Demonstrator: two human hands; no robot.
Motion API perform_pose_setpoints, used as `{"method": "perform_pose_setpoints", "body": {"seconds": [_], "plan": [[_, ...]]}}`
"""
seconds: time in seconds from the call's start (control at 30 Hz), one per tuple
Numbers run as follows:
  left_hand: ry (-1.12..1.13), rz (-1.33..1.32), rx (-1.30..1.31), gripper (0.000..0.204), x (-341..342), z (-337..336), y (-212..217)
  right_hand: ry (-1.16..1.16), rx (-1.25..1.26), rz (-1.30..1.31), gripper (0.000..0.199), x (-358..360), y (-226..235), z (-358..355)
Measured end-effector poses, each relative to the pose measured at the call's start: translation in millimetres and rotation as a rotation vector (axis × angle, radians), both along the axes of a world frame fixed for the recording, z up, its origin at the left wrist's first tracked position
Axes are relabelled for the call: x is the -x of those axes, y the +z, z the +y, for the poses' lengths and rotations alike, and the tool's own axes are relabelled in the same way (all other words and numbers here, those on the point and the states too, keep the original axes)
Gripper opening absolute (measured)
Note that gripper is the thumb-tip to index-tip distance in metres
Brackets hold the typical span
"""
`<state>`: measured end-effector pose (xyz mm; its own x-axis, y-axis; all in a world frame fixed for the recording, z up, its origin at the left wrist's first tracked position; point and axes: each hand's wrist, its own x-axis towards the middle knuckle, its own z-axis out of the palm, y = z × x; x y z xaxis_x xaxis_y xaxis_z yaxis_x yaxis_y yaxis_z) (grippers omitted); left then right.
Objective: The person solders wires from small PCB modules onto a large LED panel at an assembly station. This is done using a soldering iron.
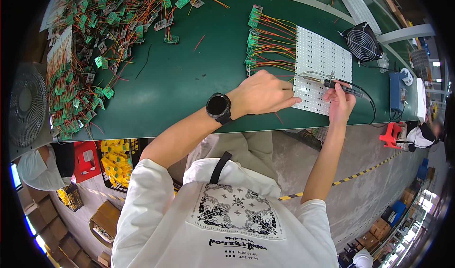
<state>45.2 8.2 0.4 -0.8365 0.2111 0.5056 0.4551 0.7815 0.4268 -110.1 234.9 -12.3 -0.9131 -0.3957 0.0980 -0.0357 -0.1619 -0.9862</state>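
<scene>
We are looking down on a long green worktop (pixel 189 78) in a workshop, with a grey floor and a yellow-and-black striped line below its near edge. On the worktop lies a white perforated panel (pixel 322 55), and a row of small green circuit boards (pixel 252 36) with red, yellow and orange wires runs along its left edge — the wires reach across onto the panel.

The left hand (pixel 263 93), with a black wristwatch (pixel 218 107) on its wrist, rests palm down on the worktop at the panel's lower left corner; its fingers are loosely curled and press down there, and we cannot tell whether they pinch anything. The right hand (pixel 340 102) is at the panel's near edge, its fingers closed around the dark handle of a soldering iron (pixel 332 82). The iron lies nearly level over the panel, its metal tip pointing left toward the wires, and a black cord trails from the handle off to the right.

Farther left, a large heap of green boards and tangled wires (pixel 90 45) covers the worktop — well apart from both hands. A small black fan (pixel 362 41) stands beyond the panel's right corner, and a blue box (pixel 395 90) sits near the worktop's right end.
</scene>
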Motion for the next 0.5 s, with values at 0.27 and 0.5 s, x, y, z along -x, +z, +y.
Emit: {"method": "perform_pose_setpoints", "body": {"seconds": [0.27,0.5], "plan": [[-0.017,-0.132,0.055,0.052,-2,-5,8,-0.001,-0.006,-0.011,0.020,0,0,1],[0.020,-0.230,-0.041,0.033,-2,-13,20,-0.003,0.037,-0.031,0.019,0,1,0]]}}
